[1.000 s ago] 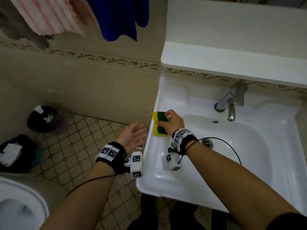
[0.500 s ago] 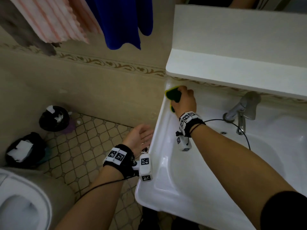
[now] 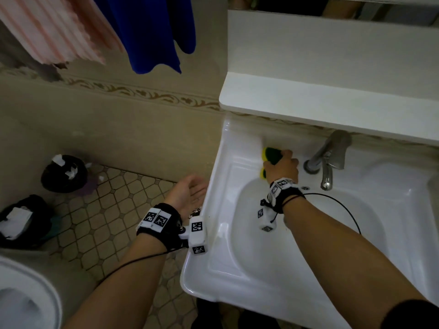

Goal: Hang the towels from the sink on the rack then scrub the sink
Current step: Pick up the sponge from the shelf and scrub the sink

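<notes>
well, sponge (image 3: 272,156) on sink (image 3: 234,269) ledge

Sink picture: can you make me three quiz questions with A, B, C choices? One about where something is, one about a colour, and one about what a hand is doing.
1. Where is the sponge?
A. on the floor tiles
B. on the sink's back ledge, left of the tap
C. on the toilet

2. What colour is the towel hanging next to the pink striped towel?
A. blue
B. green
C. black

3. What is the left hand doing?
A. gripping the sponge
B. pulling a towel
C. open, holding nothing

Answers: B, the right hand grips it there; A, its cloth is plainly blue; C, its fingers are straight beside the sink.
</notes>
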Tool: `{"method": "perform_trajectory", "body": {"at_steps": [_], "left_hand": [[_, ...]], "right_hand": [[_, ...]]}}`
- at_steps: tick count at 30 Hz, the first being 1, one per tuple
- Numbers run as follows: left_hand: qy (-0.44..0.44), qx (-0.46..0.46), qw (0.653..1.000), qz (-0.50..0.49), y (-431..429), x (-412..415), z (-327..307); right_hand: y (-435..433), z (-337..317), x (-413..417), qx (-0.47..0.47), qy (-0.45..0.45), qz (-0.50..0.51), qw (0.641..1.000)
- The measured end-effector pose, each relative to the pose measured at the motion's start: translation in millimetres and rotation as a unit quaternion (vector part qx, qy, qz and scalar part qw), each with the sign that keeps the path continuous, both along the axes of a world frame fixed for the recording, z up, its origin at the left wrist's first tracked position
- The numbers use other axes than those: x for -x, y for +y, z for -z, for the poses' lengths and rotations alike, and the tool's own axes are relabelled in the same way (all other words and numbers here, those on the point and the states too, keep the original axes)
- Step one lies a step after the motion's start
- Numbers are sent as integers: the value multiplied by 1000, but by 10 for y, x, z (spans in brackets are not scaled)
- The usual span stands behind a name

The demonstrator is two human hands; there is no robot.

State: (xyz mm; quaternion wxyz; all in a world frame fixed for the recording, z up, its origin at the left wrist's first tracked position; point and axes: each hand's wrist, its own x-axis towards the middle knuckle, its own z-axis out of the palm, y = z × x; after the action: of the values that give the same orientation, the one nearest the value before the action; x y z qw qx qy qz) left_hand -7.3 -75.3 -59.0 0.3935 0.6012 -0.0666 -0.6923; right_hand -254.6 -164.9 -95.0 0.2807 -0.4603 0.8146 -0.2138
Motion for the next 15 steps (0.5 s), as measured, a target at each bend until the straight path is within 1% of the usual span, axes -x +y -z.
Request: {"method": "perform_trajectory", "body": {"at_steps": [1,2,4,5,7,9,12,15], "left_hand": [[-4,2,1000,3,-7,21,-13],[-9,6,1000,3,-13,33,-26],[-18,15,1000,-6,-35,82,-72],[-19,25,999,-18,-49,82,-97],[-12,49,998,-38,-106,135,-167],[-5,72,997,-39,-186,236,-225],[-21,96,995,25,-310,464,-294],[-27,96,991,84,-394,680,-304]], "right_hand": [[43,31,10,-22,7,-36,999],[89,49,-6,-25,0,-73,997],[223,29,-26,-18,-36,-131,991],[298,21,-38,-17,-64,-141,988],[501,-1,55,-30,-129,-111,985],[736,7,259,-68,-163,-82,981],[1076,15,738,-119,-149,-37,981],[1228,-83,1264,-96,-92,40,990]]}}
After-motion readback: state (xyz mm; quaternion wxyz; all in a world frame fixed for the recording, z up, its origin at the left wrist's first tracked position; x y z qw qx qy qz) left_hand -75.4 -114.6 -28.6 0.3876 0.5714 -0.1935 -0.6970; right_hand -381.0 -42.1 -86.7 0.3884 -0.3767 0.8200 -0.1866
